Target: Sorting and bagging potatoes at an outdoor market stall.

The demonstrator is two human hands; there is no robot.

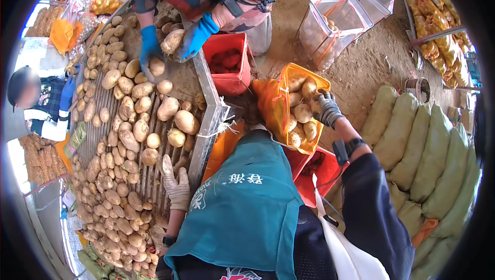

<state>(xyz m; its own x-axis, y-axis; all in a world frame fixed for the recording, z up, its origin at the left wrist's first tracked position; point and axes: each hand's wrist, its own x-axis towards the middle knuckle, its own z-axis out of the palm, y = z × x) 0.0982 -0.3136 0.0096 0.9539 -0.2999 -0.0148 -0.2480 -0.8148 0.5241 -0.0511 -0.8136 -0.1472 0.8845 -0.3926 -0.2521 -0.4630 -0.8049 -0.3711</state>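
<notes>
My left hand (pixel 176 187), in a pale striped glove, lies at the near edge of the slatted sorting table (pixel 152 199). Its fingers are apart, and a potato (pixel 149 156) rests just beyond the fingertips. On the other side, my right hand (pixel 328 109) wears a grey striped glove and reaches over the rim of an orange mesh bag (pixel 267 96). Its fingers curl around a potato (pixel 316 104) at the bag's mouth; the far side of the grip is hidden. More potatoes (pixel 302 113) fill the bag, which stands open before my green apron (pixel 243 202).
Opposite me, a person's blue-gloved hands (pixel 197 38) handle potatoes. Another person (pixel 46 102) works at the table's left. Red buckets (pixel 228 63) (pixel 319 179) flank the bag. Clear-sided bags (pixel 336 25) stand beyond. Full pale-green sacks (pixel 410 141) lie right. A metal rail (pixel 209 98) edges the table.
</notes>
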